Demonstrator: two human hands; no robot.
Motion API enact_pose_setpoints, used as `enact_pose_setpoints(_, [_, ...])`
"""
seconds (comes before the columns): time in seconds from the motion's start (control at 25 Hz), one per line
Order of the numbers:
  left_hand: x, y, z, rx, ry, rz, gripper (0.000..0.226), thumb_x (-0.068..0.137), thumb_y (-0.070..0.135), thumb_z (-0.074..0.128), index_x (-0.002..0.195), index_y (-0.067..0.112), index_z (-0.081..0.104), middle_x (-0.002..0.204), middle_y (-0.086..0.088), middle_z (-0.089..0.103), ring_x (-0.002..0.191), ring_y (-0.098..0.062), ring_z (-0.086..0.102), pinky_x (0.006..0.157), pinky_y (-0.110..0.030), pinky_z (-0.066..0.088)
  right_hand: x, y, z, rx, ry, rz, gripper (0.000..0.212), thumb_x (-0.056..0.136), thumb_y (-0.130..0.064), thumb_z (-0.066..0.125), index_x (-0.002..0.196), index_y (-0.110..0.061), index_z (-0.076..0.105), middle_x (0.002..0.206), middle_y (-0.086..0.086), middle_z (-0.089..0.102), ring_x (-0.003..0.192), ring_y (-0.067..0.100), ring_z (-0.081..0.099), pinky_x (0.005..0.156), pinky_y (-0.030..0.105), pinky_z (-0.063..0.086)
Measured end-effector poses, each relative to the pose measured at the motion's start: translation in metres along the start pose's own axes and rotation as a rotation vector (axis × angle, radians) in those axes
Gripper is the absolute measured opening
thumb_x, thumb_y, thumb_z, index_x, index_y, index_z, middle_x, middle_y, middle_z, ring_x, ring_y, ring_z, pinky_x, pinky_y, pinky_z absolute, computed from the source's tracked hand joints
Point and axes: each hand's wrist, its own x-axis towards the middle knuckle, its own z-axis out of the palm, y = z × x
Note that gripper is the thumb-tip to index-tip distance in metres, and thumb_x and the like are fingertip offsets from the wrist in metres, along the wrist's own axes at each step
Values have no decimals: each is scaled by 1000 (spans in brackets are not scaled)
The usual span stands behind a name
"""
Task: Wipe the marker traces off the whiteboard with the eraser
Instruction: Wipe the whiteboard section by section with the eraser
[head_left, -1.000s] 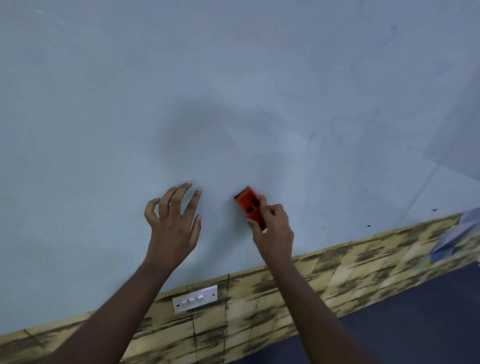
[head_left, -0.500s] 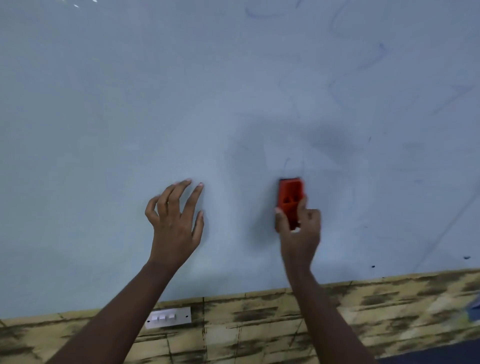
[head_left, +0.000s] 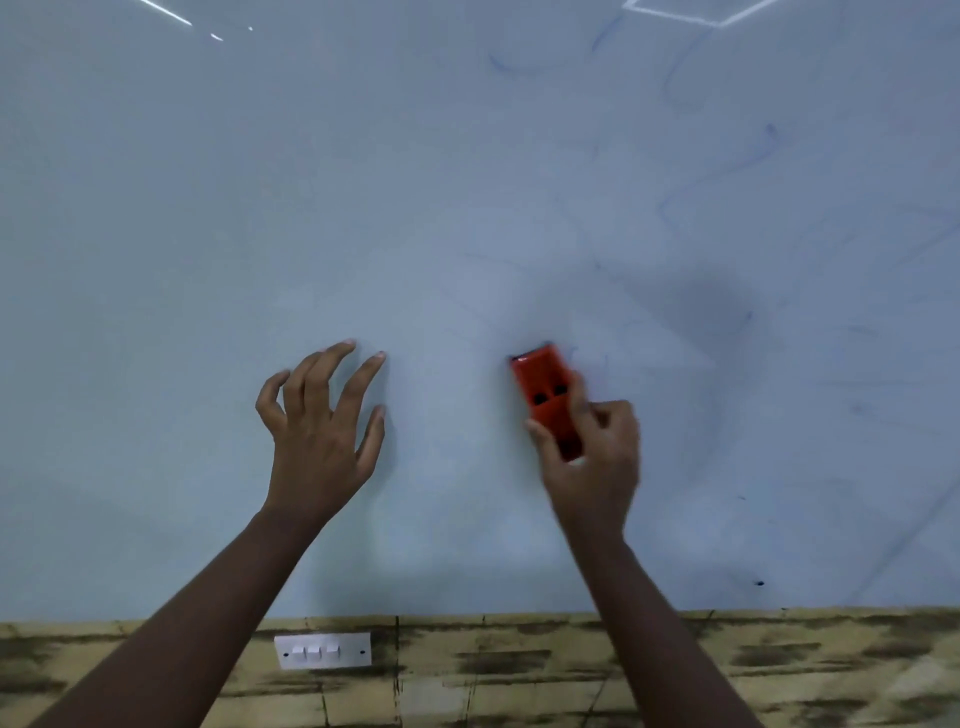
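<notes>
A pale whiteboard (head_left: 415, 182) fills most of the view. Faint blue marker traces (head_left: 727, 176) run across its upper right, and a grey smudge (head_left: 711, 306) lies right of centre. My right hand (head_left: 597, 457) grips a red eraser (head_left: 543, 387) by its lower end and presses it flat on the board, its top tilted slightly left. My left hand (head_left: 322, 436) leans on the board to the left with fingers spread and bent, fingertips touching the surface.
Below the board runs a strip of yellow-brown brick-pattern wall (head_left: 675, 670). A white switch plate (head_left: 323, 650) with three rockers sits on it under my left forearm. Small dark specks (head_left: 759, 583) dot the board's lower right.
My right hand has swept the eraser sideways across the board and tilted it from upright to slightly left. The view has risen, showing more blue traces. My left hand stays planted.
</notes>
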Motion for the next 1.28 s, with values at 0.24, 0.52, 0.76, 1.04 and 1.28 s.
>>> enact_pose_setpoints(0.24, [29,-35,-1,-7,70,23,85,96,59,66,164,16,38,172,-19,28,159,-37,29,119,-63,26,26,-4,-6,294,173,376,79,86,-60,65,153,-21,48,99,0,46,86,20,59,73,51,60])
enact_pose_setpoints(0.52, [35,-61,13,53,64,113,89,99,69,53,169,18,28,177,-14,17,163,-34,18,123,-61,18,3,-120,42,-32,-31,-194,66,88,-56,71,141,-19,59,96,5,52,82,21,51,66,38,51])
enact_pose_setpoints(0.76, [31,-71,26,134,129,180,76,106,57,45,168,16,29,177,-14,18,164,-32,17,128,-56,12,47,-103,24,-30,65,-157,68,83,-61,72,141,-26,62,92,-1,51,80,21,54,64,32,48])
enact_pose_setpoints(1.04, [27,-65,29,103,153,154,74,108,54,47,168,16,29,177,-15,19,164,-33,18,128,-59,13,94,-78,-8,287,278,354,75,84,-60,76,144,-19,60,92,5,55,79,20,62,72,20,53])
enact_pose_setpoints(1.28, [36,-49,14,2,160,60,62,108,38,50,164,13,39,171,-17,31,160,-35,27,125,-60,20,43,-156,38,-27,-1,-223,70,86,-59,71,143,-20,57,95,3,52,81,16,49,64,33,53])
